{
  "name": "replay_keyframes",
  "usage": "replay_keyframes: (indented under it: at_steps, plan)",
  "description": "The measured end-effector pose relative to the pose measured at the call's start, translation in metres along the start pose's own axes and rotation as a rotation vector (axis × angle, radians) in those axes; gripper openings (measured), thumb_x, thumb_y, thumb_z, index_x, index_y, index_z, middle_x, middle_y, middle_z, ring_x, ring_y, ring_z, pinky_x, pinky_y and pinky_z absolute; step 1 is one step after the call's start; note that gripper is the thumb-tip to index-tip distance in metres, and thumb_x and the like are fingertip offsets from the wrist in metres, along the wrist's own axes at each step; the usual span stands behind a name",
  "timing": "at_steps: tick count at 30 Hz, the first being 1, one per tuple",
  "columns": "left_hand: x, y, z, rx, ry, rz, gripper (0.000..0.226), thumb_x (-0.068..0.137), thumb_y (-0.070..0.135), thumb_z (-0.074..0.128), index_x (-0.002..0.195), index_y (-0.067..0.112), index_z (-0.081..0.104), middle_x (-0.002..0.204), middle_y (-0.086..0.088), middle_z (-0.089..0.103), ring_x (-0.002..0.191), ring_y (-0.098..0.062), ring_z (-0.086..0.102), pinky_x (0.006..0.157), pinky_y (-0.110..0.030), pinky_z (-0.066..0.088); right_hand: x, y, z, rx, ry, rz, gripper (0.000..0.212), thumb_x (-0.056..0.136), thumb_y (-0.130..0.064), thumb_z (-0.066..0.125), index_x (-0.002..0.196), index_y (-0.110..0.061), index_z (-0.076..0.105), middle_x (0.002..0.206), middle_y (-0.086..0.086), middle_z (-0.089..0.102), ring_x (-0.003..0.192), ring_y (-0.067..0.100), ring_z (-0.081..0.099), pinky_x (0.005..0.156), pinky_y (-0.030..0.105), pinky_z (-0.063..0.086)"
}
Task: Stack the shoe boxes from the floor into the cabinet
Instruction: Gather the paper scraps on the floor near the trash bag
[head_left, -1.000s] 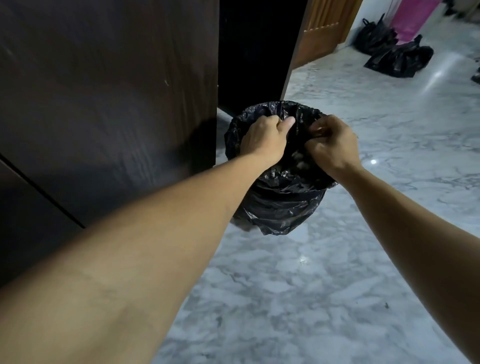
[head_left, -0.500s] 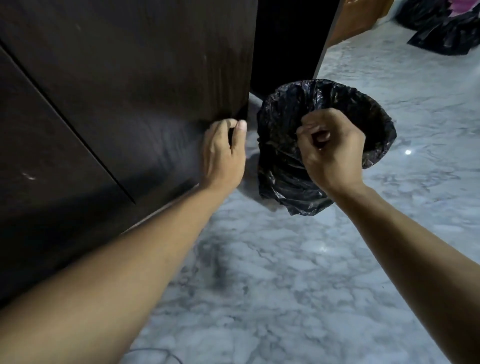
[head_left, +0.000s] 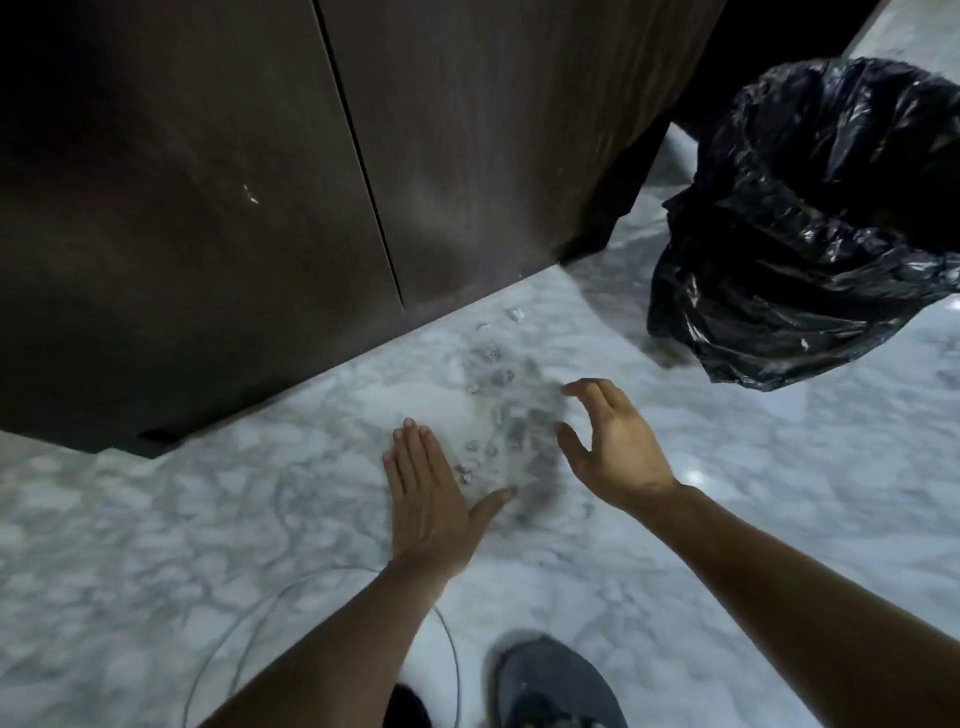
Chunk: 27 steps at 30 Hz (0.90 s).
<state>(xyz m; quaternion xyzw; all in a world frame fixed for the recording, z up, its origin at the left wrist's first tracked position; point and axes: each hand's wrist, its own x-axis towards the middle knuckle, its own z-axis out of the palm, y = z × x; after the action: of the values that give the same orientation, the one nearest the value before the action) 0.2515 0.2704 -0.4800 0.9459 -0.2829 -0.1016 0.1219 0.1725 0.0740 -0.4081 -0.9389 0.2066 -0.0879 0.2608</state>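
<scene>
Here both hands are hovering low over the marble floor (head_left: 779, 519), empty. The left hand (head_left: 431, 499) is lying flat with fingers together and thumb splayed; the right hand (head_left: 618, 447) is standing on edge, fingers curved and spread wide, holding nothing. Between them, a trail of small pale scraps (head_left: 491, 410) and a grey dust smear are running toward 12 o'clock, ending at the base of the dark cabinet (head_left: 208, 208), whose doors are shut. A black plastic bag (head_left: 810, 223) is sitting at 2 o'clock, mouth gaping. A grey shoe (head_left: 556, 686) is showing at 6 o'clock, beside a thin looping cable (head_left: 452, 644).

No shoe boxes are appearing in this view, so their location cannot be told.

Risk, as judged: cupping the scraps could scatter them or push dust under the cabinet, and the cable near the foot could snag a step.

Compared with half a second ago, the right hand is no longer gripping the bag's rim, the left hand is off the cabinet's edge, and the camera is now looking further down and to the left.
</scene>
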Motion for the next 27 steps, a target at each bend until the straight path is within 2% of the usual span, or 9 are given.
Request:
replay_keyframes:
  at_steps: [5,8,10,11,14,15,17,21,27]
  plan:
    - [0.003,-0.002,0.006,0.076,0.008,0.023,0.115,0.081,0.083,0.017,0.148,-0.009,0.003,0.157,-0.028,-0.002,0.148,-0.037,-0.006,0.119,-0.051,0.004,-0.001,0.008,0.013,-0.027,-0.060,0.042,0.042,0.088,-0.028,0.058,0.126,-0.009,0.052,0.125,0.009,0.054,0.115,0.029,0.053,0.095,0.041,0.046]
    - [0.004,-0.003,0.006,0.098,0.003,0.029,0.112,0.082,0.080,0.018,0.148,-0.010,0.009,0.157,-0.028,0.002,0.148,-0.037,-0.001,0.119,-0.051,0.006,0.004,0.012,0.018,-0.105,-0.122,0.037,0.056,0.086,-0.040,0.060,0.132,-0.010,0.046,0.135,0.009,0.048,0.123,0.029,0.046,0.099,0.039,0.039]
    - [0.005,-0.001,0.005,0.110,0.024,0.026,0.104,0.086,0.074,0.023,0.147,-0.010,0.016,0.157,-0.027,0.009,0.147,-0.038,0.006,0.118,-0.052,0.008,0.007,0.014,0.023,-0.185,-0.228,0.012,0.081,0.081,-0.056,0.061,0.143,-0.011,0.034,0.150,0.010,0.032,0.137,0.028,0.031,0.109,0.040,0.028]
    - [0.007,0.000,0.004,0.114,0.037,0.022,0.099,0.088,0.070,0.024,0.147,-0.009,0.018,0.157,-0.026,0.012,0.147,-0.037,0.008,0.118,-0.053,0.008,0.009,0.015,0.027,-0.231,-0.282,-0.006,0.096,0.077,-0.068,0.054,0.148,-0.011,0.024,0.156,0.011,0.020,0.143,0.028,0.020,0.114,0.042,0.020]
    - [0.022,-0.003,0.001,0.124,0.067,0.010,0.089,0.091,0.062,0.020,0.148,-0.007,0.020,0.157,-0.023,0.015,0.148,-0.035,0.010,0.118,-0.054,0.009,0.015,0.020,0.037,-0.364,-0.369,-0.031,0.118,0.067,-0.090,0.019,0.153,-0.012,-0.003,0.160,0.010,-0.013,0.148,0.025,-0.011,0.119,0.046,0.001]
    - [0.029,-0.005,0.000,0.127,0.062,0.014,0.090,0.091,0.062,0.018,0.148,-0.006,0.020,0.158,-0.023,0.014,0.148,-0.034,0.008,0.119,-0.054,0.007,0.018,0.021,0.040,-0.374,-0.365,-0.024,0.118,0.067,-0.090,0.013,0.152,-0.012,-0.007,0.159,0.009,-0.017,0.147,0.024,-0.015,0.118,0.046,-0.001]
    - [0.042,-0.007,-0.002,0.133,0.063,0.027,0.092,0.089,0.065,0.017,0.149,-0.005,0.017,0.159,-0.021,0.010,0.149,-0.032,0.005,0.119,-0.052,0.003,0.027,0.021,0.041,-0.375,-0.355,-0.007,0.114,0.071,-0.088,0.014,0.152,-0.012,-0.011,0.158,0.010,-0.020,0.147,0.024,-0.018,0.118,0.047,-0.004]
    - [0.055,-0.007,0.000,0.132,0.086,0.026,0.093,0.089,0.066,0.019,0.149,-0.005,0.015,0.159,-0.021,0.008,0.149,-0.031,0.001,0.118,-0.050,-0.002,0.051,0.022,0.046,-0.390,-0.331,-0.039,0.117,0.070,-0.089,0.016,0.152,-0.010,-0.007,0.160,0.012,-0.015,0.148,0.026,-0.013,0.118,0.049,0.000]
    - [0.058,-0.005,0.003,0.158,0.158,0.057,0.077,0.094,0.050,0.032,0.145,-0.008,0.028,0.156,-0.025,0.019,0.148,-0.034,0.012,0.117,-0.058,0.010,0.092,0.021,0.056,-0.378,-0.309,-0.086,0.112,0.074,-0.085,0.023,0.152,-0.010,-0.006,0.160,0.012,-0.012,0.148,0.027,-0.011,0.118,0.048,0.000]
